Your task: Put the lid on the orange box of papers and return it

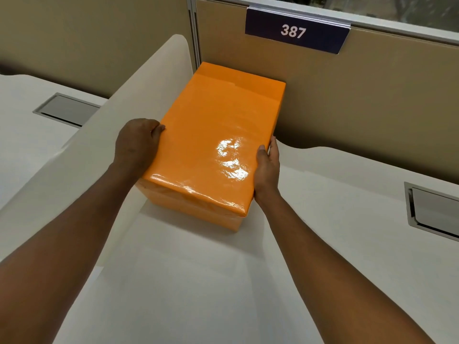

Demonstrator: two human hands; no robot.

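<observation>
The orange box [196,214] stands on the white desk [188,281], its far end close to the corner of the tan partitions. A glossy orange lid [213,135] covers its top and overlaps the sides. My left hand [135,145] grips the lid's left edge, fingers curled over it. On the right edge my right hand [267,167] presses flat against the side, thumb on top. The papers are hidden under the lid.
A tan partition [360,100] with a dark "387" sign [295,31] rises behind the box. A low white divider [104,135] runs along the left. Grey cable hatches sit in the desk at left [67,110] and right [434,212].
</observation>
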